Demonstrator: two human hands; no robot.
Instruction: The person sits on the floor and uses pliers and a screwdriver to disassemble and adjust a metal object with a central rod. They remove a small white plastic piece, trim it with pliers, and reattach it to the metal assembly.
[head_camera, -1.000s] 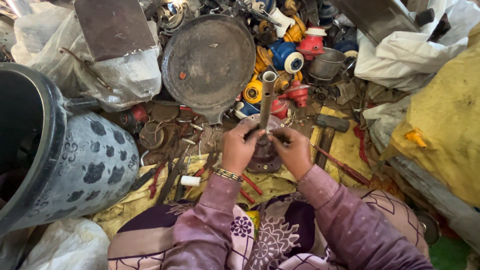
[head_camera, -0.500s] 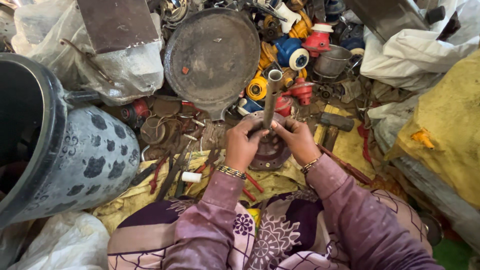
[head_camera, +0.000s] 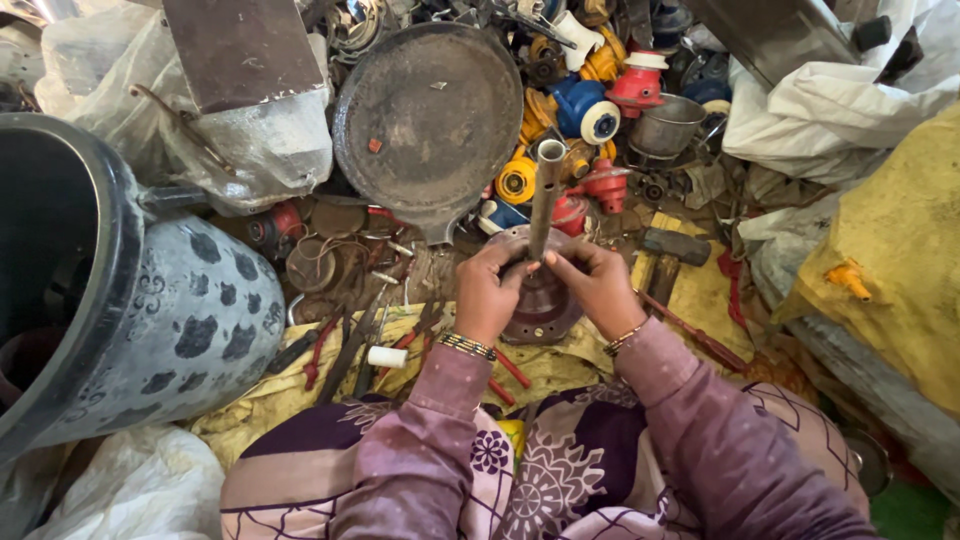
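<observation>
Fingers (head_camera: 520, 262) of both hands grip the upright metal tube (head_camera: 545, 195), open end up.

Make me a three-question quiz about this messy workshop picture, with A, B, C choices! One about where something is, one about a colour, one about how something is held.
1. Where is the big round metal pan?
A. beyond the hands, among the clutter
B. on the person's lap
C. inside the bucket

2. What colour is the cloth under the hammer?
A. green
B. yellow
C. white

3. How is the metal tube held?
A. lying flat
B. upright by one hand only
C. upright between both hands

Answers:
1 A, the pan lies past the hands, by coloured parts.
2 B, the cloth is yellow.
3 C, the left hand and right hand both pinch the tube's lower end above a round plate.
</observation>
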